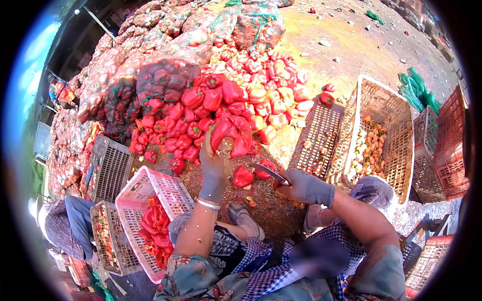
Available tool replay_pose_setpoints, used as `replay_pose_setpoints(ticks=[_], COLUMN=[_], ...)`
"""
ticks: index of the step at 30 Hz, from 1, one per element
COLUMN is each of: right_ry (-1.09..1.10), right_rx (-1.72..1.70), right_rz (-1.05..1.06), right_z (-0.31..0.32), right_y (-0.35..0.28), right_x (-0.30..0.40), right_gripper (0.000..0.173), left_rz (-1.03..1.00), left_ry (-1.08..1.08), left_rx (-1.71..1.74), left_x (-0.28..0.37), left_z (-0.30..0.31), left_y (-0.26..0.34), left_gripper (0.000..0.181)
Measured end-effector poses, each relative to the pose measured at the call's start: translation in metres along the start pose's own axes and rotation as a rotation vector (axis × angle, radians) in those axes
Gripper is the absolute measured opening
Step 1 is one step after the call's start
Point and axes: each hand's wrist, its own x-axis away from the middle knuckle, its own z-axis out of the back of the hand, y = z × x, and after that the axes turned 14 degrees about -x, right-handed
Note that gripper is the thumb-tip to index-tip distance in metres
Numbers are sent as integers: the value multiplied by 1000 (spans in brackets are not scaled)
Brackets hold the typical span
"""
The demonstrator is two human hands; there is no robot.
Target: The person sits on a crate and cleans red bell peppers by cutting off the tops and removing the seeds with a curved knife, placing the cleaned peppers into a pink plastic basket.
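Note:
My left hand [215,165], in a soiled work glove, is closed on an opened red bell pepper [238,136] in front of the pepper heap. Falling seeds show around my forearm. In my gloved right hand [301,188] is a knife [266,170] with a curved blade, its tip towards the left; something orange shows below that hand, too hidden to name. Two whole red peppers [243,177] lie on the ground beyond the blade. At my left, a pink plastic crate [150,175] holds opened red peppers [156,222]. A white crate [356,124] at my right holds cores and seed clusters [371,145].
A big heap of red peppers [226,98] lies ahead, backed by piled mesh sacks [162,81]. A grey crate [113,169] stands at the left, and red crates [450,150] at the far right. Another person [66,225] sits at the left edge; one more [60,92] is farther off.

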Motion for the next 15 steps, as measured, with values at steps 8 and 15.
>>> replay_pose_setpoints(ticks=[8,15], right_ry=[347,479], right_rx=[35,-182], right_rz=[332,463], right_z=[13,13], right_y=[-6,-19], right_x=[-10,-15], right_gripper=[32,50], left_rz=[284,172], left_ry=[-135,-220], left_rx=[549,166], left_x=[5,20], left_z=[-5,-15], left_y=[31,5], left_gripper=[56,60])
